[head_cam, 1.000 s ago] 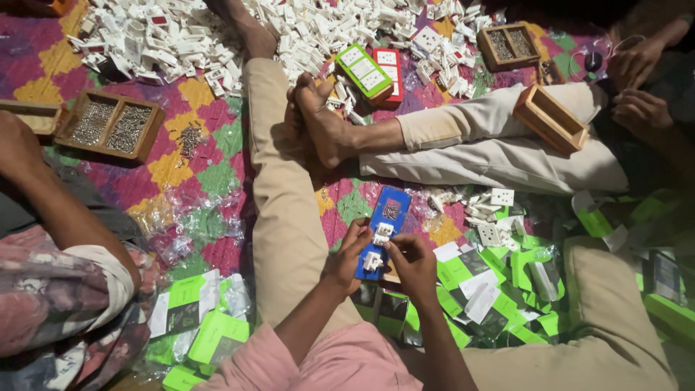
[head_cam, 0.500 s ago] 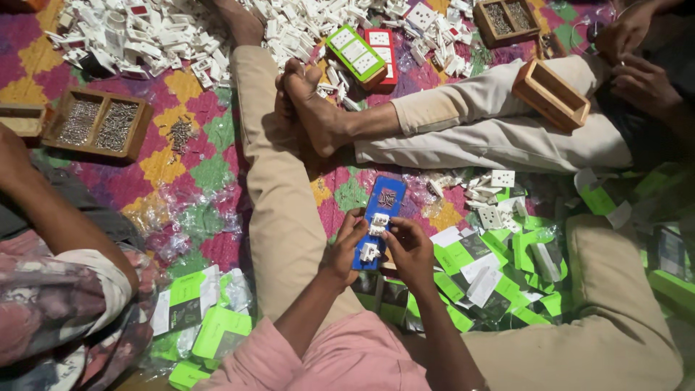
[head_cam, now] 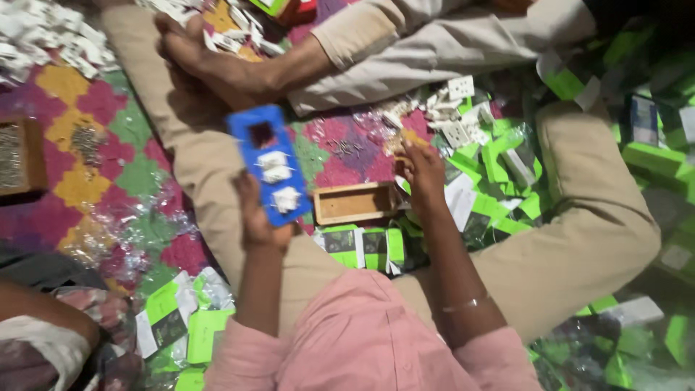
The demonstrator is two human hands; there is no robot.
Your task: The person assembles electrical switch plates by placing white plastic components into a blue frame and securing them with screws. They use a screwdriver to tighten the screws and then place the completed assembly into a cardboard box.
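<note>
My left hand (head_cam: pixel 255 217) grips the lower end of a blue plastic jig (head_cam: pixel 269 164). The jig has one vacant slot at its top and two white parts seated below it. My right hand (head_cam: pixel 423 168) has left the jig and reaches out to the right, fingertips pinched over small white parts (head_cam: pixel 452 119) on the patterned mat; whether it holds one I cannot tell. A small wooden tray (head_cam: pixel 355 203) lies between my hands, by my knee.
Another person's bare foot (head_cam: pixel 210 65) and trouser legs lie just beyond the jig. Green and white cartons (head_cam: pixel 507 170) are scattered right and below. A wooden box of metal bits (head_cam: pixel 14 156) sits far left. Someone's arm (head_cam: pixel 43 318) is at lower left.
My right hand let go of the blue jig and moved right toward the loose white parts. The view shifted closer and rightward; my left hand alone holds the jig now.
</note>
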